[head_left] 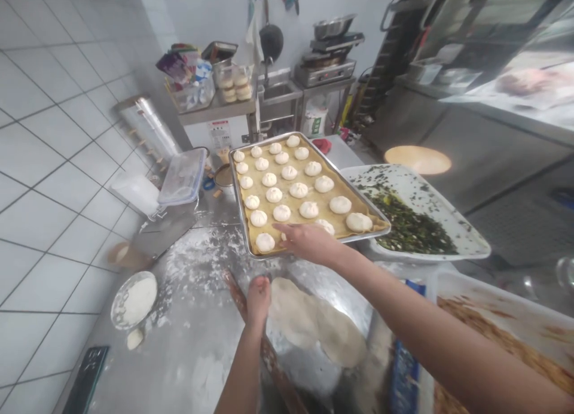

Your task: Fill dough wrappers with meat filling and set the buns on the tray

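A metal baking tray (244, 222) lined with yellow paper holds several rows of round white dough buns (298, 189). My right hand (309, 241) lies stretched over the tray's near edge, fingers flat and pointing left, beside the bun at the near left corner (264, 241). My left hand (259, 299) is curled into a fist lower down, above the floured steel counter (197, 318). It sits between a wooden rolling pin (234, 291) and a flat sheet of dough (314, 324). What the fist holds, if anything, is hidden.
A white tray of chopped greens (430, 189) stands right of the baking tray, and a tray of brown filling (506, 336) nearer right. On the left are a bowl of flour (133, 299), a small dough lump (134, 338), a dark phone (85, 378) and plastic boxes (182, 176). A tiled wall runs along the left.
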The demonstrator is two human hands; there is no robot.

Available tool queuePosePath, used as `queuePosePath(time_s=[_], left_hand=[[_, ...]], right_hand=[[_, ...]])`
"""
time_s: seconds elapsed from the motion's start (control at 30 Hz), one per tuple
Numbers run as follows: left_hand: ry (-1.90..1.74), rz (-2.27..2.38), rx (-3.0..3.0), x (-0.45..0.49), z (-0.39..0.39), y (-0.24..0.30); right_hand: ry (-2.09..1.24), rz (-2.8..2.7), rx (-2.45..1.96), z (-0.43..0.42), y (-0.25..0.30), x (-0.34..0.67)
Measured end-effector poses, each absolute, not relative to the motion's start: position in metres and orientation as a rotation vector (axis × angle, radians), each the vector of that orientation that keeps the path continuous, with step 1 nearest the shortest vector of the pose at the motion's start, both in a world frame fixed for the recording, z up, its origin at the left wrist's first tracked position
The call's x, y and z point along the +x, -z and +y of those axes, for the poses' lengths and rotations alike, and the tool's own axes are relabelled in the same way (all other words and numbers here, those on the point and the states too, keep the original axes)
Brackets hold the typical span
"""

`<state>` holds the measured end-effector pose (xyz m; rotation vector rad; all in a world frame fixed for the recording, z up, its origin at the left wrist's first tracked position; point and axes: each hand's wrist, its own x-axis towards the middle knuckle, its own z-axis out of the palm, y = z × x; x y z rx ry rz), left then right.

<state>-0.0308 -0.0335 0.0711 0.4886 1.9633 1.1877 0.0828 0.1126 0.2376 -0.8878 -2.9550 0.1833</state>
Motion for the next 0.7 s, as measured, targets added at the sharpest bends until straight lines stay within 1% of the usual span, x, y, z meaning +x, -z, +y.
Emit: queuePosePath(time_s=[0.1, 0.23, 0.47, 0.6, 0.63, 0.7], left_hand=[[-1.053, 2.093, 0.578, -0.017, -0.050, -0.059], [-0.879, 2.216, 0.645, -0.008, -0.058, -0.058], [-0.623, 2.316, 0.772, -0.014, -0.051, -0.063], [-0.479, 2.338, 0.819, -0.012, -0.054, -0.062], [-0.443, 2.349, 0.831, -0.010, -0.056, -0.062], [-0.372, 2.376, 0.869, -0.005, -0.061, -0.061]], right_hand=[[-0.337, -2.886, -0.900, 0.093, -0.235, 0.132], [-0.526, -2.872, -1.008, 0.049, -0.218, 0.216], [-0.874, -2.686, -1.443, -0.041, -0.185, 0.352], [-0.874, -2.568, -1.696, -0.088, -0.164, 0.411], [-0.845, -2.545, -1.716, -0.101, -0.159, 0.423], [-0.675, -2.456, -1.804, -0.127, -0.153, 0.443]])
